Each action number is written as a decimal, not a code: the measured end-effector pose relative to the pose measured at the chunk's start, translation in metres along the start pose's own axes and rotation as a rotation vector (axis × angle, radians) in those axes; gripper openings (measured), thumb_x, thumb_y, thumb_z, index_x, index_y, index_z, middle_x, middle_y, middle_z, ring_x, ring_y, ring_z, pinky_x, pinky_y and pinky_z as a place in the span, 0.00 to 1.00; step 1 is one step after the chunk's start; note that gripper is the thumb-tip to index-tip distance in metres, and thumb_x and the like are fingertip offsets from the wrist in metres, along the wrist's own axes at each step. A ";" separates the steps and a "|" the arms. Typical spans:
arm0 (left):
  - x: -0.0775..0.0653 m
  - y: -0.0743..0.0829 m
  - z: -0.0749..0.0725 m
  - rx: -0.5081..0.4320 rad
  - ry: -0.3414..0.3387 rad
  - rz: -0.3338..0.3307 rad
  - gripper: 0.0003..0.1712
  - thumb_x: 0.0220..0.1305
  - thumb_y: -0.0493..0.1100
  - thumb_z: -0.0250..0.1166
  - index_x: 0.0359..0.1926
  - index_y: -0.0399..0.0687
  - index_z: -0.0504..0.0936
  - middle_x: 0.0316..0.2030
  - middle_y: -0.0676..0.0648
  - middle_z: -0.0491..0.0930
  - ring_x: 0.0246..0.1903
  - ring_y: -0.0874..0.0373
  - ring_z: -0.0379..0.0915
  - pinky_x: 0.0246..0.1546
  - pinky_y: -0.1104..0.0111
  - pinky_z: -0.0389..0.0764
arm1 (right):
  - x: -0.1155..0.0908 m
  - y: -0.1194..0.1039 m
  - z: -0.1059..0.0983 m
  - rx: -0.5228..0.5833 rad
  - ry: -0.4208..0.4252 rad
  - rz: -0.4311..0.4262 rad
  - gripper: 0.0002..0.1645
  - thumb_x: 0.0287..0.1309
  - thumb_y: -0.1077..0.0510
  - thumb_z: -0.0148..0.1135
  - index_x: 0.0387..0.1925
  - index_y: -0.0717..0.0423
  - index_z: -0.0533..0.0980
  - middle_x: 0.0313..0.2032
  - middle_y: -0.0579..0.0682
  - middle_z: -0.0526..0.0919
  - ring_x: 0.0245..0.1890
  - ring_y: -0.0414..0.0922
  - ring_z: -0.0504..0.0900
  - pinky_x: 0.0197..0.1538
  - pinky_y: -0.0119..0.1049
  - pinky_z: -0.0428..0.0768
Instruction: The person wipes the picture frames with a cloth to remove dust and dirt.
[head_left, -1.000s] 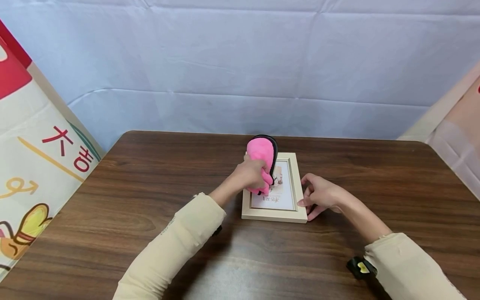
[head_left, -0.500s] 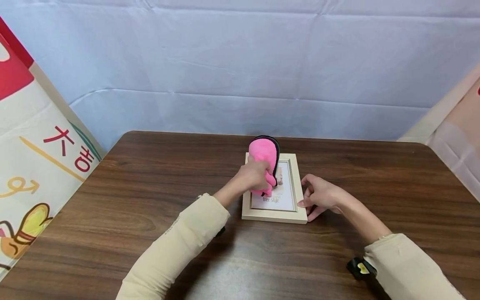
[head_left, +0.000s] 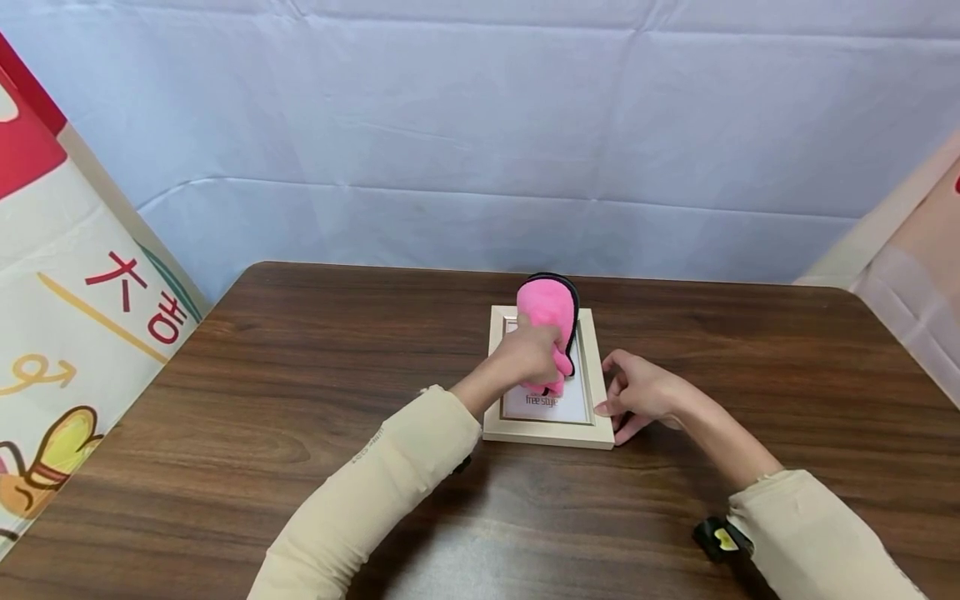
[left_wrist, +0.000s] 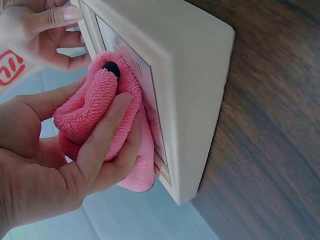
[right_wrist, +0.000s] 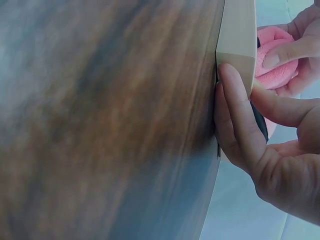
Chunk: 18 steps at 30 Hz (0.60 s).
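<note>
A cream picture frame (head_left: 551,433) lies flat on the wooden table, glass side up, with a printed insert reading "free style". My left hand (head_left: 528,354) grips a bunched pink cloth (head_left: 547,302) with black edging and presses it to the glass. In the left wrist view the fluffy cloth (left_wrist: 82,110) is folded between thumb and fingers, against the insert. My right hand (head_left: 643,387) holds the frame's right edge. Its thumb sits on the top rim, while the fingers (right_wrist: 240,115) lie along the frame's side in the right wrist view.
The brown table (head_left: 300,375) reaches back to a pale blue cloth backdrop (head_left: 450,125). At left hangs a printed banner (head_left: 90,333) with red characters. A black strap (head_left: 722,537) shows by the right sleeve.
My left hand has slid the pink cloth to the right across the glass, uncovering the frame's left side. The frame and my right hand have stayed in place.
</note>
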<state>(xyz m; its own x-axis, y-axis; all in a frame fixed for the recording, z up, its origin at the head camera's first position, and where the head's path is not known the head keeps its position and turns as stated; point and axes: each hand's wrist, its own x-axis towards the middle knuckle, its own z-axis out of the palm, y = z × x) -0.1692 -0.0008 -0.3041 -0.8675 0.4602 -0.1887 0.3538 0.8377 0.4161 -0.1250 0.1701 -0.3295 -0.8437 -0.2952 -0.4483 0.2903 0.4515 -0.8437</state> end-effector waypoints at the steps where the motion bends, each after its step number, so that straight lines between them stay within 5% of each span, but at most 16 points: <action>1: 0.000 0.001 0.000 0.005 -0.004 -0.001 0.18 0.46 0.43 0.72 0.41 0.50 0.78 0.45 0.42 0.67 0.36 0.57 0.65 0.24 0.74 0.70 | 0.000 0.000 0.000 -0.001 0.002 0.001 0.32 0.53 0.74 0.57 0.53 0.70 0.48 0.25 0.58 0.70 0.22 0.47 0.76 0.28 0.47 0.83; 18: -0.001 -0.001 -0.003 -0.006 -0.026 -0.033 0.18 0.47 0.43 0.71 0.42 0.50 0.78 0.46 0.41 0.65 0.33 0.57 0.66 0.20 0.76 0.71 | 0.000 0.000 -0.001 -0.006 0.000 0.007 0.32 0.54 0.74 0.56 0.53 0.70 0.49 0.26 0.58 0.70 0.22 0.47 0.76 0.28 0.46 0.83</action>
<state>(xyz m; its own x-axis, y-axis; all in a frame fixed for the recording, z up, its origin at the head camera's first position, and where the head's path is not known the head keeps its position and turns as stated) -0.1700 -0.0029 -0.3019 -0.8693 0.4397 -0.2257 0.3226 0.8508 0.4148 -0.1260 0.1709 -0.3289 -0.8414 -0.2920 -0.4547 0.2940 0.4587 -0.8386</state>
